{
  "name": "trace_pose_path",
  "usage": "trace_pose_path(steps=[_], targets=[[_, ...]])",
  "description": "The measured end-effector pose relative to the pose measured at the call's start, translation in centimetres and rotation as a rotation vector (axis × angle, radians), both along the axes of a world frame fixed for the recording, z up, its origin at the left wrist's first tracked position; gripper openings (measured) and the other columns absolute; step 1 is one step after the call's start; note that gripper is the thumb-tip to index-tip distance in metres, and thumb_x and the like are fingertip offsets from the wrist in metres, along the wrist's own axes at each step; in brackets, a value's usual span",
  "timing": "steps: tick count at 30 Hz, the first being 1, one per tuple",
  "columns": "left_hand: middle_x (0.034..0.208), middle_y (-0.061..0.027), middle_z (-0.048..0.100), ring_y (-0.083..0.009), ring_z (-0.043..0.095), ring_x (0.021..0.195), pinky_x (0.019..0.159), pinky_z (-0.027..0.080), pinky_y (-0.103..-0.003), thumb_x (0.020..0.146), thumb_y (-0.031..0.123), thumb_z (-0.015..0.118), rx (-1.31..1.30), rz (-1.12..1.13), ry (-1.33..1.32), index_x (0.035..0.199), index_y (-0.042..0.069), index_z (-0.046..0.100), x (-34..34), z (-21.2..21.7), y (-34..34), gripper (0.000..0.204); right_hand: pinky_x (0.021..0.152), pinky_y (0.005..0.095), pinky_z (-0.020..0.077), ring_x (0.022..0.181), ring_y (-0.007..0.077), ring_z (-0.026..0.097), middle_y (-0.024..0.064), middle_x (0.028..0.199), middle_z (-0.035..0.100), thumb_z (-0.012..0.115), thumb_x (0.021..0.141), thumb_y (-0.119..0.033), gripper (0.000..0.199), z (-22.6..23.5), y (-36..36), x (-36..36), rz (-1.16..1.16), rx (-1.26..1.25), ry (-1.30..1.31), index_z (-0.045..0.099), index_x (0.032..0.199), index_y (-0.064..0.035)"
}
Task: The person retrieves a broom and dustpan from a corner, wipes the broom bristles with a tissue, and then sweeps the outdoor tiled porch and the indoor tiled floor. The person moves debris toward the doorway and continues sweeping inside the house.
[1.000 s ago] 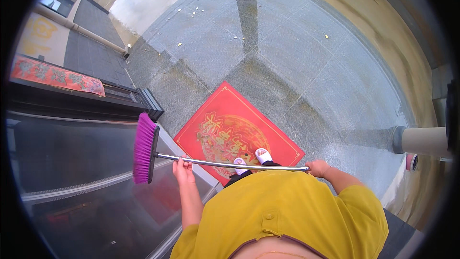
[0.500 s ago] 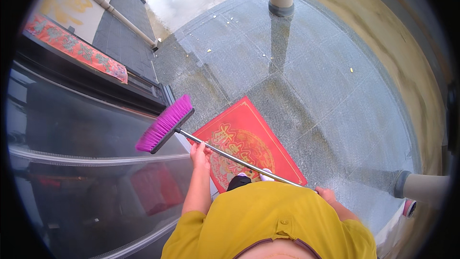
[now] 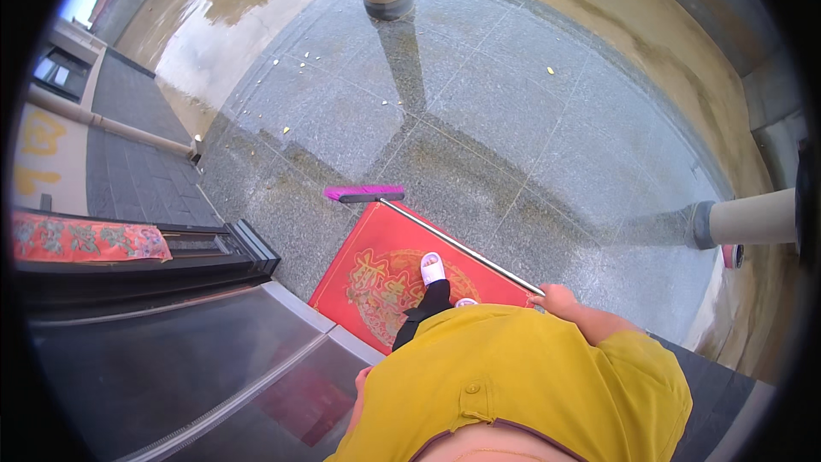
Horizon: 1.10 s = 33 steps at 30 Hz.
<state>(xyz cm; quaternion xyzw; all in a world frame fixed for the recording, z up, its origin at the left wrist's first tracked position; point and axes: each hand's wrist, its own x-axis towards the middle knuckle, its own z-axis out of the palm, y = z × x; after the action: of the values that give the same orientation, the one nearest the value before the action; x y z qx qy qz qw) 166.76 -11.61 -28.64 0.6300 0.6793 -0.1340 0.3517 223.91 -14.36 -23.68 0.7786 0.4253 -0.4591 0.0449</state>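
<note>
Holding a broom [image 3: 462, 246] in 1 hand

At 9 o'clock, a red banner [image 3: 85, 239] borders a dark frame [image 3: 145, 281]. Between 6 and 7 o'clock, the left hand [image 3: 362, 378] shows only partly beside the yellow shirt [image 3: 522, 359]; its grip cannot be told. The broom's purple head appears just beyond the red mat's [image 3: 385, 269] 11 o'clock corner. Its handle slants to 4 o'clock, where the right hand [image 3: 558, 299] closes around the end. At 3 o'clock, 1 pale column [image 3: 753, 224] stands.

The right hand [image 3: 557, 300] grips a silver-handled, purple-bristled broom [image 3: 366, 194], its head at the far corner of a red gold-patterned mat [image 3: 374, 261].
</note>
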Motion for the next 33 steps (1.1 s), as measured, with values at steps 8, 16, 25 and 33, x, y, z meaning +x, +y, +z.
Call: trace_pose_path(steps=[8, 16, 25, 33], targets=[[0.082, -0.0105, 0.062, -0.0173, 0.06, 0.064, 0.059, 0.051, -0.028, 0.085, 0.011, 0.055, -0.205, 0.661, -0.379, 0.108, 0.0, 0.052, 4.7, 0.2, 16.0, 0.026, 0.051, 0.0371, 0.0448, 0.06, 0.0237, 0.057, 0.0138, 0.072, 0.057, 0.057, 0.082, -0.028, 0.036, -3.6, 5.4, 3.2, -0.51, 0.144, 0.11, 0.048, 0.109, -0.006], [0.083, -0.0104, 0.061, -0.017, 0.06, 0.066, 0.058, 0.051, -0.027, 0.086, 0.011, 0.053, -0.151, 0.652, -0.524, 0.108, -0.001, 0.05, 21.2, 3.1, 29.3, 0.025, 0.036, 0.0276, 0.034, 0.041, 0.0121, 0.038, 0.0034, 0.057, 0.041, 0.052, 0.084, -0.013, 0.054, -11.8, 8.7, 15.3, -0.897, 0.263, 0.191, 0.029, 0.132, -0.0107], [0.08, -0.0071, 0.061, -0.0121, 0.058, 0.07, 0.061, 0.047, -0.025, 0.083, 0.015, 0.061, -0.081, 0.524, -0.344, 0.1, -0.002, 0.057, 28.6, -1.2, 32.3, 0.024, 0.034, 0.0306, 0.0345, 0.04, 0.0142, 0.041, 0.0062, 0.059, 0.046, 0.047, 0.08, -0.005, 0.067, -20.5, 13.3, 34.9, -1.084, 0.204, 0.007, 0.018, 0.139, -0.0139], [0.077, -0.0063, 0.06, -0.0114, 0.057, 0.067, 0.059, 0.046, -0.025, 0.083, 0.014, 0.06, -0.142, 0.522, -0.28, 0.098, -0.002, 0.058, 33.7, -0.4, 39.0, 0.022, 0.034, 0.0307, 0.0343, 0.039, 0.0149, 0.041, 0.0069, 0.058, 0.046, 0.046, 0.079, -0.002, 0.068, -14.0, 32.0, 44.2, -1.461, 0.217, 0.296, 0.018, 0.139, -0.0143]])
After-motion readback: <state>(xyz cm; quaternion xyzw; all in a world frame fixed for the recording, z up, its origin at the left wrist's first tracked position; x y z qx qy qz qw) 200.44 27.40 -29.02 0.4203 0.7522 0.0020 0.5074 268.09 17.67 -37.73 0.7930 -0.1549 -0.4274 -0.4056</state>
